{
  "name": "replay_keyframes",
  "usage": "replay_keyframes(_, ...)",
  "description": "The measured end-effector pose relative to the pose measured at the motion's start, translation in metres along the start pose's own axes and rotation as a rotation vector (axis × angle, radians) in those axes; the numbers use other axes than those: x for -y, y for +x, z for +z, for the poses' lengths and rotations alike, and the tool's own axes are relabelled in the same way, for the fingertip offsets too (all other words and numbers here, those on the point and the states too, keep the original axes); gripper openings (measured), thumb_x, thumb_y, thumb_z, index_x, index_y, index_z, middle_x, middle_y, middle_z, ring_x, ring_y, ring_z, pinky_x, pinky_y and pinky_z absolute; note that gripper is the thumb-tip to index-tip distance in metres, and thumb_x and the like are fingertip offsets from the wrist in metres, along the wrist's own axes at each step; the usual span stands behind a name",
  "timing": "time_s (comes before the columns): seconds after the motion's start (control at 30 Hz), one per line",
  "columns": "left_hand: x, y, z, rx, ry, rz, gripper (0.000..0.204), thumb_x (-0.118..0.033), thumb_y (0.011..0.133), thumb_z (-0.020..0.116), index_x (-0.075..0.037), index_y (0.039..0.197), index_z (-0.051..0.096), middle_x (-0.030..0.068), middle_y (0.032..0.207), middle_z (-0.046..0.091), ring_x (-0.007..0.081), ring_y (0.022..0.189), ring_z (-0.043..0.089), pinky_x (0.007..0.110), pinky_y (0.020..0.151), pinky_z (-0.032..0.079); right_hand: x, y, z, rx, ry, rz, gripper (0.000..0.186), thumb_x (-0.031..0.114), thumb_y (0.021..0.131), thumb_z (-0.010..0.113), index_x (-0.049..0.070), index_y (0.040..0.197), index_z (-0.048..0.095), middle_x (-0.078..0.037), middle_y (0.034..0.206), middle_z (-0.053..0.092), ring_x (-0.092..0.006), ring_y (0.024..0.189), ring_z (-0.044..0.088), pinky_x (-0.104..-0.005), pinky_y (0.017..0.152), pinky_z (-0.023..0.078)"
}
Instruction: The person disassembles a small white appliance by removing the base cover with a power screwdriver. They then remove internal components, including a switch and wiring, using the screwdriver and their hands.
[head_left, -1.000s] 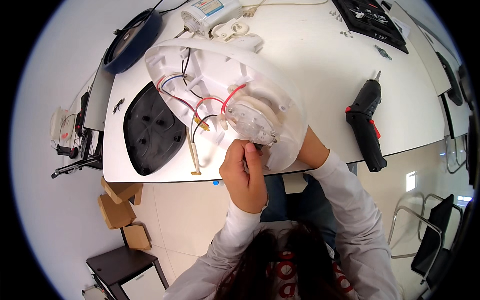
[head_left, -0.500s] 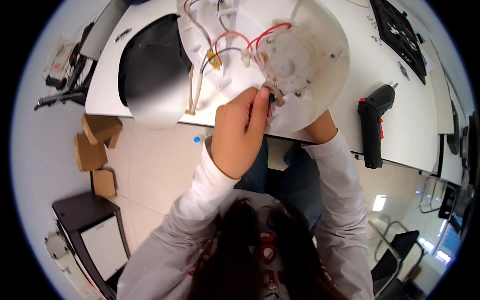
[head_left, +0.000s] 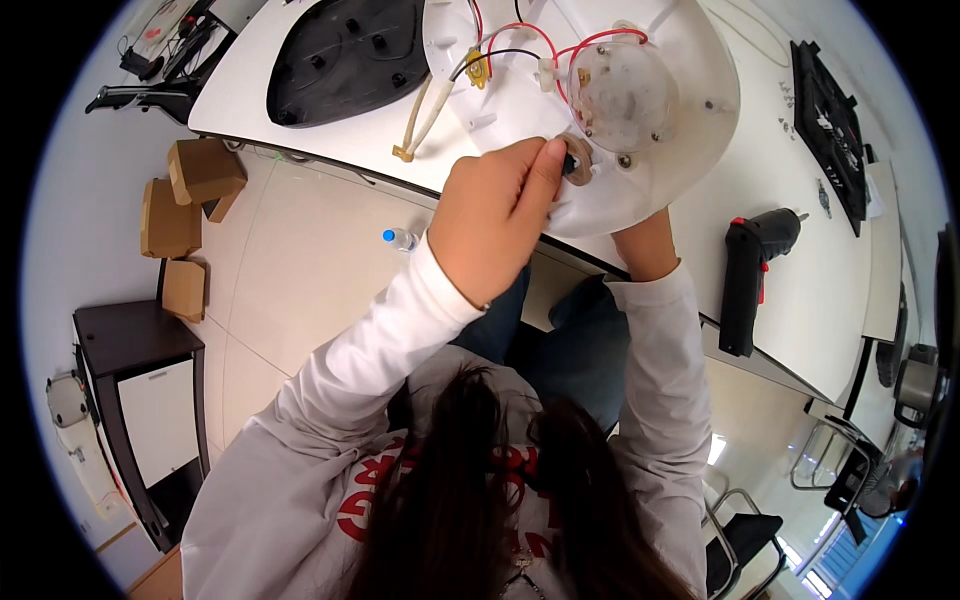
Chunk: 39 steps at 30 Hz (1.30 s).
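Observation:
A white plastic housing [head_left: 690, 170] lies open side up at the table's near edge, a round translucent cover [head_left: 628, 95] fixed inside it. My left hand [head_left: 500, 205] is closed, thumb and fingers pinching a small dark piece [head_left: 570, 163] beside a brownish ring [head_left: 581, 158] near that cover. My right hand [head_left: 648, 245] reaches under the housing's near rim, and its fingers are hidden. Red and black wires run from the cover area to a small yellow part [head_left: 477, 70]. A pale sleeved lead [head_left: 432, 120] hangs over the housing's left side.
A black plastic cover [head_left: 345, 65] lies at the left on the white table [head_left: 235, 95]. To the right are a black power screwdriver [head_left: 745, 270], a black tool case [head_left: 830, 130] and loose screws [head_left: 787, 105]. A bottle [head_left: 400, 239] and cardboard boxes [head_left: 172, 215] stand on the floor.
The whole view has shifted, so the table's things appear in different places. My left hand still pinches at the ring, and my right hand stays under the rim.

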<state>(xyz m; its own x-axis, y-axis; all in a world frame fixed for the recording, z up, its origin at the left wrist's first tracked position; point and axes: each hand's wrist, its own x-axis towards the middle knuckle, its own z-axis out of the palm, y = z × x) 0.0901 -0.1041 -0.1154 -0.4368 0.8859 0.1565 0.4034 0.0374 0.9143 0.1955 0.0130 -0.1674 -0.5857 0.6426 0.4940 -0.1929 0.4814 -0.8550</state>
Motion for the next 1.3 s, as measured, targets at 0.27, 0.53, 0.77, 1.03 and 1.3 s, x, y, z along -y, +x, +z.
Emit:
replay_keyframes(0.27,0.000,-0.014,0.011,-0.185,0.643,0.251,0.023,-0.028,0.093,0.055,-0.006,0.085,0.052,0.0080,0.068,0.062,0.0306,0.051,0.059,0.037,0.045,0.045,0.003,-0.005,-0.007,0.070,0.046,0.098,0.032,0.011,0.081,0.066,0.002,0.111,0.058,-0.011,0.107,0.063,-0.0236,0.096,0.059,-0.0342,0.082,0.047)
replay_keyframes(0.53,0.002,0.000,-0.002,-0.312,0.424,0.474,0.037,-0.015,0.071,0.077,-0.001,0.099,0.057,0.0126,0.097,0.060,0.0264,0.079,0.059,0.032,0.069,0.049,-0.005,0.001,-0.009,0.047,-0.198,-0.074,0.032,0.011,0.081,0.065,0.002,0.111,0.059,-0.012,0.109,0.062,-0.0250,0.097,0.058,-0.0340,0.084,0.047)
replay_keyframes(0.77,0.009,0.006,0.004,-0.317,0.379,0.529,0.042,-0.013,0.061,0.082,-0.001,0.095,0.060,0.0104,0.093,0.060,0.0273,0.084,0.059,0.035,0.071,0.048,0.008,0.000,-0.019,0.187,-0.112,0.066,0.030,0.010,0.083,0.063,0.002,0.112,0.060,-0.010,0.109,0.062,-0.0224,0.097,0.058,-0.0327,0.084,0.047)
replay_keyframes(1.03,0.007,0.011,0.003,-0.322,0.513,0.487,0.044,-0.015,0.055,0.083,-0.005,0.092,0.061,0.0062,0.091,0.060,0.0255,0.084,0.058,0.036,0.075,0.044,0.011,-0.003,-0.023,0.234,-0.119,0.144,0.029,0.009,0.086,0.059,0.002,0.113,0.059,-0.008,0.108,0.062,-0.0194,0.096,0.058,-0.0307,0.082,0.047)
replay_keyframes(1.3,0.016,0.010,0.005,-0.333,0.369,0.557,0.048,-0.012,0.055,0.080,-0.006,0.098,0.060,0.0079,0.100,0.060,0.0279,0.092,0.057,0.036,0.078,0.043,0.013,-0.002,-0.021,0.225,-0.122,0.149,0.029,0.009,0.086,0.059,0.002,0.114,0.059,-0.008,0.108,0.062,-0.0193,0.095,0.058,-0.0306,0.082,0.047)
